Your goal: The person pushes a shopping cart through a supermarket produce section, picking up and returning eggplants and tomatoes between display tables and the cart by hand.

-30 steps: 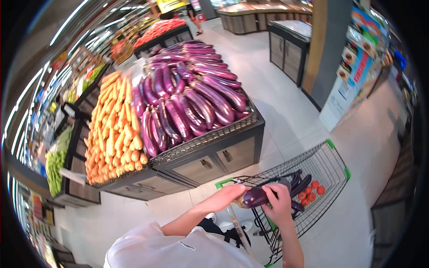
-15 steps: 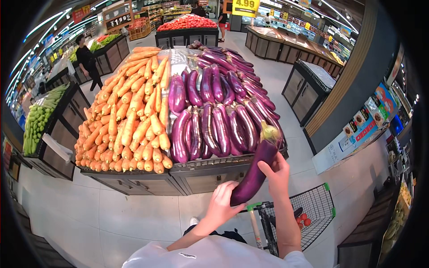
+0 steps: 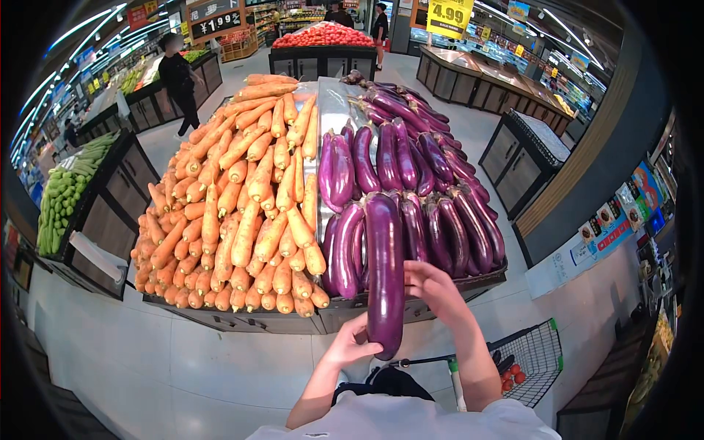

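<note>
"Supermarket floor [image 3: 242, 374], pale tiles, bright strip lights above. What's on the stand [image 3: 249, 323] in front?"

"Carrots [image 3: 242, 220] heaped on the left side, purple eggplants [image 3: 422, 165] laid in rows on the right. Behind it, a bin of tomatoes [image 3: 323, 35], and a yellow price sign [image 3: 449, 17] reading 4.99 hangs overhead."

"And the eggplant [image 3: 385, 271] in hand, where is it?"

"Close to the person's front, nearly upright, overlapping the near rows in this view. Its lower end sits beyond the edge of the stand, above the floor."

"How is it gripped?"

"By the left hand [image 3: 347, 343], low down. The thumb lies across the front near the bottom end, and the fingers go round the left side, partly hidden, so it's pinched there."

"The right hand [image 3: 434, 290]?"

"Beside it, higher up, fingers bent, with the tips at the eggplant's right edge. I can't tell whether they press on it, and the thumb is hard to make out."

"Anything near that arm?"

"A shopping cart [image 3: 544, 363] just beyond the forearm, with red tomatoes and something long and dark inside. Farther off, to the left, a person in dark clothes [image 3: 178, 81] stands near another display."
</note>
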Demonstrator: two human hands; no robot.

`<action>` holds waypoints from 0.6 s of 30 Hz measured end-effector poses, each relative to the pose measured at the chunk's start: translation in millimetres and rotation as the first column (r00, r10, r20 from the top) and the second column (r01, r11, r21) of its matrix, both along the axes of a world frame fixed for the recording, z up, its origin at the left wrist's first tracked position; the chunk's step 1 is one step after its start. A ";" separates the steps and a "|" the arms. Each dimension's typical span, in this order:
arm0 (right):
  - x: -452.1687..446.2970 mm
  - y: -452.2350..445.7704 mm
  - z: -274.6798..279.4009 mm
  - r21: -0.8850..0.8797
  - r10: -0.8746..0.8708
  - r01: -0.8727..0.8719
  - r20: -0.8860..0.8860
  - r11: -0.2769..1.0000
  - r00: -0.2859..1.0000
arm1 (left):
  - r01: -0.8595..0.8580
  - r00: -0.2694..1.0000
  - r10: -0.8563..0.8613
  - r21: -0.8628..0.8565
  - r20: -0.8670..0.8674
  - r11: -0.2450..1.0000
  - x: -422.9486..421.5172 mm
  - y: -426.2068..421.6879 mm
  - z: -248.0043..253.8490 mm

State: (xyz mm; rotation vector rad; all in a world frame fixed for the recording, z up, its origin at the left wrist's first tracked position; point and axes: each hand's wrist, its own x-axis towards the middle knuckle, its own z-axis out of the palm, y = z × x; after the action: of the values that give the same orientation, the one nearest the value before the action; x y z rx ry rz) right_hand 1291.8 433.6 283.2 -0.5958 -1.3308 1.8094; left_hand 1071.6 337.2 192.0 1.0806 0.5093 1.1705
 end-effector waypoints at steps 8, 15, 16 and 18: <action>-23.3 66.2 -34.1 -0.144 0.184 -0.202 -0.128 0.969 0.975 | 0.220 0.973 -0.214 -0.064 0.089 0.973 -4.5 66.6 6.1; -25.5 192.2 0.5 0.095 -0.158 0.162 -0.047 0.982 0.986 | -0.446 0.846 0.449 0.081 -0.287 0.891 20.1 185.5 54.3; -31.3 217.3 3.4 0.156 -0.180 0.189 -0.068 0.970 0.981 | -0.493 0.767 0.527 0.190 -0.366 0.849 28.2 206.0 68.1; -43.0 265.2 13.6 0.297 -0.249 0.234 0.012 0.926 0.969 | -0.514 0.425 0.694 0.475 -0.582 0.714 35.7 249.4 83.7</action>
State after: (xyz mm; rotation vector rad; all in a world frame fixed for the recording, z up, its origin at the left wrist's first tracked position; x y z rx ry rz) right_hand 1248.8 698.8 296.7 -0.6151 -1.4568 1.3745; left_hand 1107.2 586.6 275.7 1.6548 1.5670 1.4083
